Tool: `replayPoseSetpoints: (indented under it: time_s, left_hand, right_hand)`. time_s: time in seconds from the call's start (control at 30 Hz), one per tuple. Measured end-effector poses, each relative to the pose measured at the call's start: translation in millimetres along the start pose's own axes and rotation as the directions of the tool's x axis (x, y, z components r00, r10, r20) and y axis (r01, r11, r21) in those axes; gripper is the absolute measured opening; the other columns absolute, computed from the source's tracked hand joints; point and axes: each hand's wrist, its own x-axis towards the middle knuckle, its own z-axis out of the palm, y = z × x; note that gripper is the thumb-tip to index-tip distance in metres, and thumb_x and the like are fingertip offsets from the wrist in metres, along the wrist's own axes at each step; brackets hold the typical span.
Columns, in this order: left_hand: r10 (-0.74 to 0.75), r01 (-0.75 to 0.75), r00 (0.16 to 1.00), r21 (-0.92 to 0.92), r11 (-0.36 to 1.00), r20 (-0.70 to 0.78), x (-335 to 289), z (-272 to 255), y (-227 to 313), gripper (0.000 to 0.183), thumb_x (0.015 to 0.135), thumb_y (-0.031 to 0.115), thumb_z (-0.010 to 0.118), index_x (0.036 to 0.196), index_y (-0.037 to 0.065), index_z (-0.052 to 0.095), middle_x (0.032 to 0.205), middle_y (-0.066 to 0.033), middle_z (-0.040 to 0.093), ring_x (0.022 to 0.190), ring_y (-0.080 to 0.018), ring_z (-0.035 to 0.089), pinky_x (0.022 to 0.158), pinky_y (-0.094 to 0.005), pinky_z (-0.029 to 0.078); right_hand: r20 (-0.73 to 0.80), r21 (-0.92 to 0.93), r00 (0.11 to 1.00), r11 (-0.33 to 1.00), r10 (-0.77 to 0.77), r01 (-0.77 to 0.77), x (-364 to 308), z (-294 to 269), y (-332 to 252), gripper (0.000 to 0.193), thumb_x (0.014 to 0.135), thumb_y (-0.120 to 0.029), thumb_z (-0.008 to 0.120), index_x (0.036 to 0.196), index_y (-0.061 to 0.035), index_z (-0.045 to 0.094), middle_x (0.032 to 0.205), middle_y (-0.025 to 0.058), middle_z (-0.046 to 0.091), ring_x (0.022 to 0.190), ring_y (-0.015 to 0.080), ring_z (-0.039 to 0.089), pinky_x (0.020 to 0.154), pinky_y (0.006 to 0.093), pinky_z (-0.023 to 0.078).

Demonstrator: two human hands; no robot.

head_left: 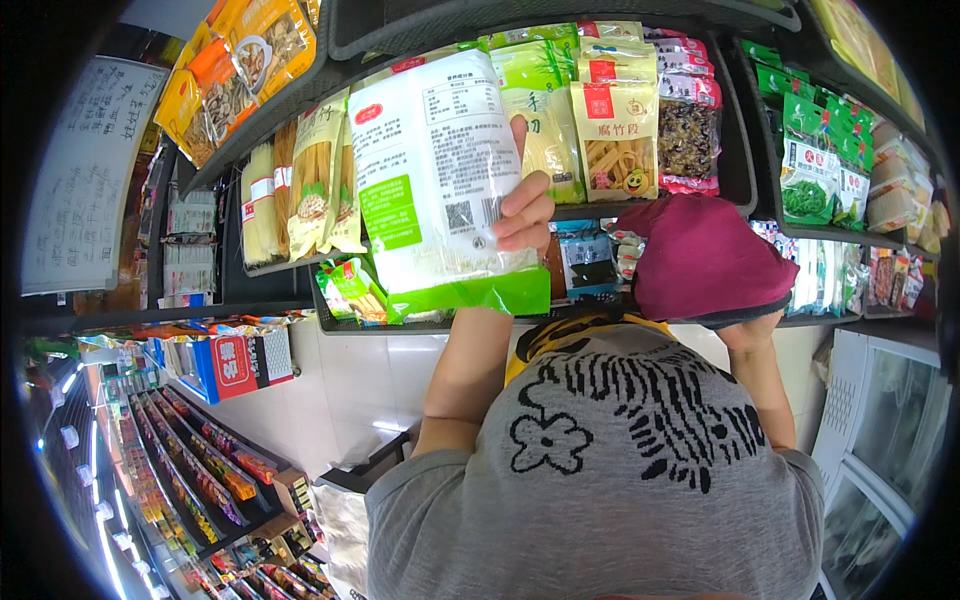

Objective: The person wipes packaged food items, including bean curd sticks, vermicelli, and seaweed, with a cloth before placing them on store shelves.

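Observation:
My left hand (525,205) grips the right edge of a large white and green food package (440,190), fingers bent over it. Its back, with a printed table and a barcode, is turned toward me. The package stands upright in front of the shelf and covers part of the goods there. My right hand (752,332) is at a maroon cloth (700,260) with a dark edge, which covers most of the hand. Only the part near the wrist shows, while the cloth bunches up before the lower shelf. The fingers of that hand are hidden.
Black shelf trays hold dried bean curd packs (615,150), dark dried-food packs (690,140), noodle bundles (262,205) and green packets (808,165). Orange bags (235,75) hang over the upper left. A blue carton (225,365), snack racks (190,460) and a glass-door cabinet (880,420) stand around me.

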Motion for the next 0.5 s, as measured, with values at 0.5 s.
replayPoseSetpoints:
  time_s: [0.5]
  left_hand:
    - [-0.119,0.111,0.989,0.093,0.99,0.083,2,-2,-8,0.061,0.092,0.05,0.034,0.142,0.019,0.023,0.076,-0.0125,0.043,0.057,-0.0155,0.043,0.046,-0.0236,0.041]
  right_hand:
    - [-0.036,0.046,0.999,0.998,0.04,-0.039,4,13,5,0.072,0.085,-0.062,0.032,0.134,-0.0101,0.037,0.139,0.0122,0.037,0.126,0.0344,0.037,0.104,0.0526,0.028]
